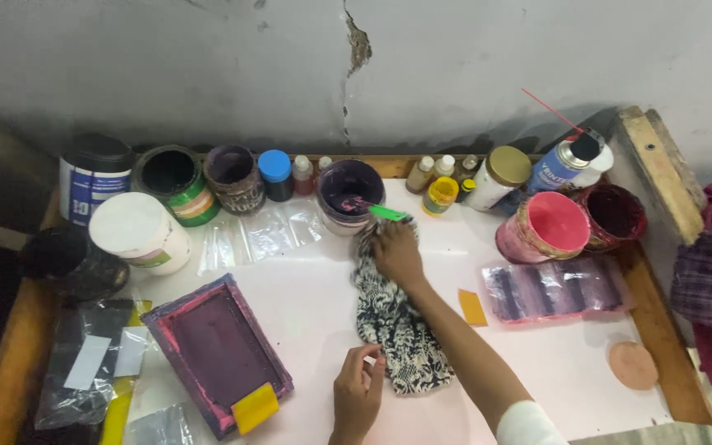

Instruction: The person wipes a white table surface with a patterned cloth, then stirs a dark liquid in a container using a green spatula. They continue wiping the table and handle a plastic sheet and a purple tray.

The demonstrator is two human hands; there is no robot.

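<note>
My right hand (pixel 397 254) reaches across the white table (pixel 315 288) and grips a small green spatula (pixel 389 213). The spatula's tip sits at the rim of an open pot of purple ink (pixel 348 191). A dark blue and white patterned cloth (pixel 397 325) lies under that hand and runs back toward me. My left hand (pixel 358 394) pinches the cloth's near edge between thumb and fingers.
A purple-stained printing frame (pixel 217 350) with a yellow squeegee (pixel 255 407) lies at the near left. Ink pots, small bottles and a spray can (pixel 566 162) line the back wall. A pink pot (pixel 550 224), a stained plastic bag (pixel 554 288) and an orange card (pixel 471 306) lie on the right.
</note>
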